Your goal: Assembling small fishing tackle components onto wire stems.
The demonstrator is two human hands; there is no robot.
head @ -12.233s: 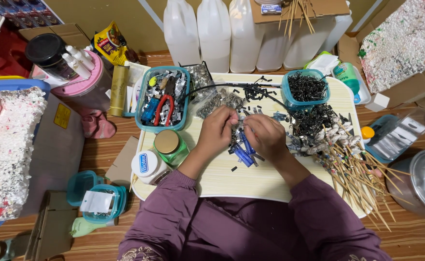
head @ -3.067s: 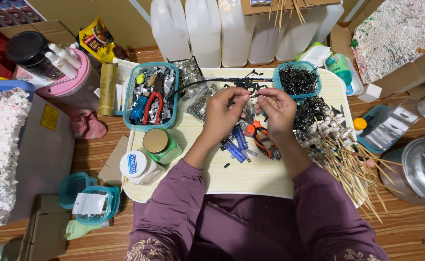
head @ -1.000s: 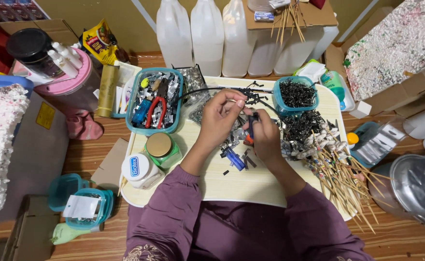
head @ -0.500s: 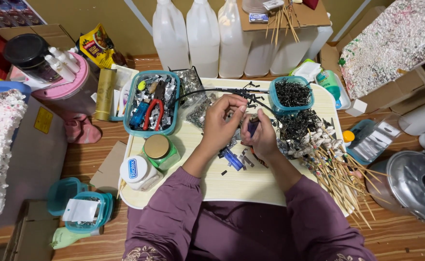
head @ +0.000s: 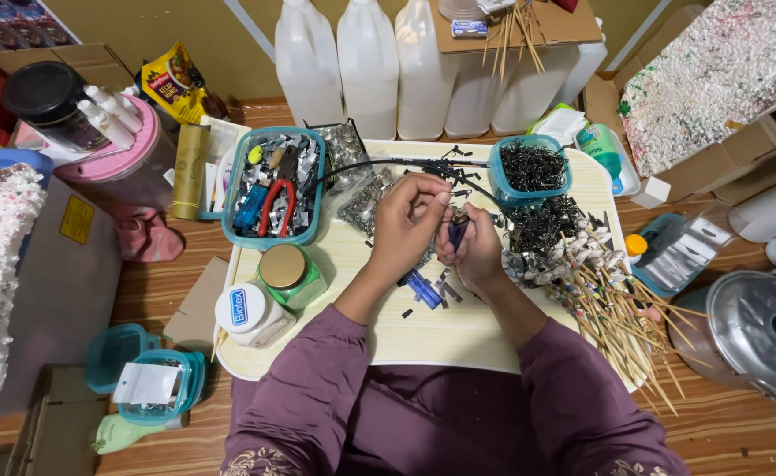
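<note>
While our hands stayed together since a moment ago, our right hand (head: 474,251) still grips a blue tool (head: 457,234); our left hand (head: 406,220) pinches a tiny piece above the desk (head: 458,339).

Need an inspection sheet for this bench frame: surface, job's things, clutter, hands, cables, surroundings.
Surface: pale lap tray, mostly covered, small dark scraps scattered near the middle.
Job's things: small dark blue piece pinched between both hands; what it is cannot be told.
Clutter: teal tool tray with red-handled pliers; teal tub of dark bits; bundle of wooden skewers; gold-lidded green jar; white jar.
Hands: left hand and right hand meet above the tray, fingers closed on the piece.
Cables: black cord along the tray's far edge.
Surroundings: white jugs behind; steel pot at right; wooden floor.
</note>
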